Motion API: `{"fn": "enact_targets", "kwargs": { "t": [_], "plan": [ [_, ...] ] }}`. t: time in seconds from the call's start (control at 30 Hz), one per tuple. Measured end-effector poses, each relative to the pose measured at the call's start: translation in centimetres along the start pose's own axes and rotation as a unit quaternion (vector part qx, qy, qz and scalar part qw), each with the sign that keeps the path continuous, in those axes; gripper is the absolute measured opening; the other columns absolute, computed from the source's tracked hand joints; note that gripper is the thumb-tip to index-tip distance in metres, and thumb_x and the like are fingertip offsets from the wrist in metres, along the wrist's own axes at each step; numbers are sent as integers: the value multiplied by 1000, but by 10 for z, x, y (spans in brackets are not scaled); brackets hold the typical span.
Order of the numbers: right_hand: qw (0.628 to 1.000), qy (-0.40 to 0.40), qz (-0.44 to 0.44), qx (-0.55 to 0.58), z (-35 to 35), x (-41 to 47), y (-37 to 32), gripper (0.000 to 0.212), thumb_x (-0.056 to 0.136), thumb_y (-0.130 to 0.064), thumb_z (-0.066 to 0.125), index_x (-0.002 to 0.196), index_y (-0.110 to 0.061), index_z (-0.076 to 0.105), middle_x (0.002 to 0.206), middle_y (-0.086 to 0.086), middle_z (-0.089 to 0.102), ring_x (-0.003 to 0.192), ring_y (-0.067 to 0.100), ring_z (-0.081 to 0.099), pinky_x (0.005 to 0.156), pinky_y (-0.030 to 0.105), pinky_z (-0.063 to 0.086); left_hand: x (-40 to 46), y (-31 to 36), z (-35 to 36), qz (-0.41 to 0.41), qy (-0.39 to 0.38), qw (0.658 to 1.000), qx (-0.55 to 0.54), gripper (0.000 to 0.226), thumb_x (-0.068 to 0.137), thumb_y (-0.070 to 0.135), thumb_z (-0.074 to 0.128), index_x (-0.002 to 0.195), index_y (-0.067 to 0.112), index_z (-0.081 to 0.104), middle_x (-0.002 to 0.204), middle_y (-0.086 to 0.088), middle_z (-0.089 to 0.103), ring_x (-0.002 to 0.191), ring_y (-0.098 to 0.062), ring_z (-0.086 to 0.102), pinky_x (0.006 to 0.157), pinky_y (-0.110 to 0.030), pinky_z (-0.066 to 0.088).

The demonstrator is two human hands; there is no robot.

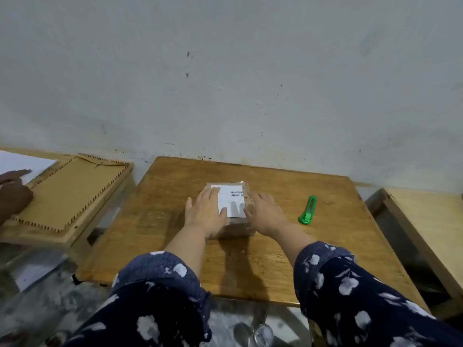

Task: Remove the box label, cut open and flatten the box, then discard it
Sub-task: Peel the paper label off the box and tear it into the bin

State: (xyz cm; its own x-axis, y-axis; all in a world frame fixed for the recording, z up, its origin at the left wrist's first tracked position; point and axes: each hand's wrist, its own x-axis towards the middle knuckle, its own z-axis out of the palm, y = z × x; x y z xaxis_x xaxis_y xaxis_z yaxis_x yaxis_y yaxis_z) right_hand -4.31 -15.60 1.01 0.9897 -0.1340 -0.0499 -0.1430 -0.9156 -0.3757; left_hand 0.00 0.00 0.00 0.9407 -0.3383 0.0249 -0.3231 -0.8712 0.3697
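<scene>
A small brown cardboard box [233,226] sits near the middle of a worn wooden tabletop [275,259], which stands against a scuffed grey wall [225,71]. A white label [231,200] with barcodes near its far edge covers most of the box's top face and lies flat on it. The left hand [204,212] rests palm down on the left part of the box top, fingers spread and extended, its fingertips overlapping the label's left edge. The right hand [264,212] lies flat on the right part of the top, fingers also open, its thumb touching the label's lower right corner. Neither hand is closed around anything; both press open on the box, apart from each other with the label showing between them. Both forearms come out of dark blue sleeves [350,291] printed with white flowers. A green utility knife [307,209] lies on the tabletop to the right of the box, clear of the right hand, its length running away from the viewer. On a lower stand to the left lies a flat brown cardboard panel [72,194] with notched edges, and another person's hand [13,194] shows at the far left edge.
</scene>
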Motion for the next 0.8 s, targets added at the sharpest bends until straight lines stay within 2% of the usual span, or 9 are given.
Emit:
{"fn": "enact_targets", "kwargs": {
  "t": [0.13, 0.3, 0.37, 0.57, 0.67, 0.8],
  "plan": [
    [999, -21, 33, 8, 9, 26, 5, 44, 96, -25, 44, 140, -16, 42, 145, 8, 41, 136, 28, 31, 110, 46, 34, 14, -12, 14, -8, -69, 998, 2, 71, 94, 55, 39, 151, 22, 14, 161, 3, 9, 148, -15, 2, 118, -52, 3],
    [997, -12, 64, 37, 25, 74, 11, 29, 92, -15, 48, 118, -13, 61, 130, 10, 53, 128, 32, 39, 105, 44, 37, 47, -30, 30, -8, -116, 993, 9, 77, 94, 61, 27, 153, 19, 1, 161, 1, -11, 147, -15, -12, 117, -56, -4],
    [996, -2, 80, 46, 29, 90, 13, 25, 92, -14, 50, 114, -11, 61, 129, 10, 52, 128, 32, 37, 105, 44, 37, 60, -36, 36, -7, -138, 990, 22, 84, 91, 66, 25, 152, 17, -6, 159, 0, -19, 146, -16, -16, 116, -57, -6],
    [987, 9, 132, 92, 40, 125, 17, 41, 94, -22, 55, 133, -14, 52, 137, 7, 40, 127, 28, 37, 107, 43, 40, 91, -39, 56, -5, -145, 988, 45, 117, 70, 89, 28, 149, 15, -18, 156, -1, -30, 144, -18, -23, 111, -59, -13],
    [983, 25, 148, 103, 43, 136, 20, 46, 94, -25, 55, 137, -13, 48, 136, 6, 38, 126, 26, 39, 107, 42, 41, 108, -42, 58, 16, -140, 989, 53, 121, 67, 92, 27, 149, 15, -17, 156, -1, -28, 144, -18, -23, 112, -59, -13],
    [984, 59, 142, 88, 44, 146, 25, 37, 91, -27, 59, 125, -12, 58, 125, 6, 47, 115, 25, 49, 98, 38, 46, 117, -46, 60, 37, -112, 991, 63, 121, 65, 93, 25, 150, 16, -15, 158, -1, -25, 145, -17, -22, 111, -57, -15]
  ]
}}
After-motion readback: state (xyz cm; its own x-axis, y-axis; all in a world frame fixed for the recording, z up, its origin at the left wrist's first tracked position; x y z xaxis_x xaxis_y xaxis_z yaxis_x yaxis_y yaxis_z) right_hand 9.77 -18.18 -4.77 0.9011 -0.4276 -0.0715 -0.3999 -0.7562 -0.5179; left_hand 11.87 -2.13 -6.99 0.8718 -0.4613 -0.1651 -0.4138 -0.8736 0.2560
